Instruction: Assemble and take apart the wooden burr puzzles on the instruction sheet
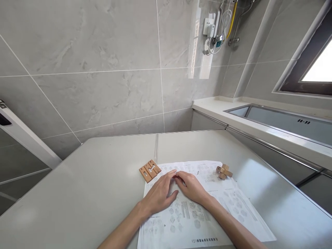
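Note:
A large printed sheet [207, 207] covered in small line drawings lies spread on the table, its printing facing away from me. My left hand [161, 193] rests on the sheet, fingers stretched forward and thumb spread apart. Beside it, my right hand [191, 186] lies loosely bent on the paper and holds nothing visible. The fingertips of both hands meet near the middle. Just beyond my left hand, a flat wooden puzzle [149, 171] of slotted pieces straddles the sheet's far left corner. At the far right corner sits an interlocking wooden burr puzzle [224, 171].
The pale table [77, 193] has a seam running toward the grey tiled wall [109, 100]. On the right, a white counter [207, 103] holds a sink [285, 121]. A white-framed panel [31, 135] leans at the left. Pipes and a socket [208, 26] are on the wall.

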The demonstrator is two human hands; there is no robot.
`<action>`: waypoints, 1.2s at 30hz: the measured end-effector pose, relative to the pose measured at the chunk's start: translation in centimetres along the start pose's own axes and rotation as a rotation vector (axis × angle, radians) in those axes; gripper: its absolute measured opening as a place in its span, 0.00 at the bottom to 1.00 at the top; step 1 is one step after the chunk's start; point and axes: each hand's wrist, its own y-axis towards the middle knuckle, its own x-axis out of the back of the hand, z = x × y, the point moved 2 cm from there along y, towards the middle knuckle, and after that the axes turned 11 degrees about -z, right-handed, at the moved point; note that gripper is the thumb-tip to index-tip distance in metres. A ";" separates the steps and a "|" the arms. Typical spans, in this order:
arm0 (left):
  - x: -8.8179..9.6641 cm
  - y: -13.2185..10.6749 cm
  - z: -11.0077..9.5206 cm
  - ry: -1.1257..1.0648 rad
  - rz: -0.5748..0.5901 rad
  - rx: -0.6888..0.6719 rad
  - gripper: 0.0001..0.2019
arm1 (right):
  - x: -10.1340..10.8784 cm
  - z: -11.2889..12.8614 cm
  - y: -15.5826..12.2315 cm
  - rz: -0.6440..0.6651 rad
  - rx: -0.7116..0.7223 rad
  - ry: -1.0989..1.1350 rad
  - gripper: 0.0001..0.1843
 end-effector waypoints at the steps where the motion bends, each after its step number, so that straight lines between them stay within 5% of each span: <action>1: 0.0 0.0 0.0 -0.004 -0.003 -0.007 0.36 | 0.0 0.0 0.0 0.000 -0.001 0.000 0.11; 36: -0.4 -0.4 -0.1 -0.001 0.069 -0.040 0.36 | -0.5 -0.4 0.0 0.010 -0.015 0.003 0.11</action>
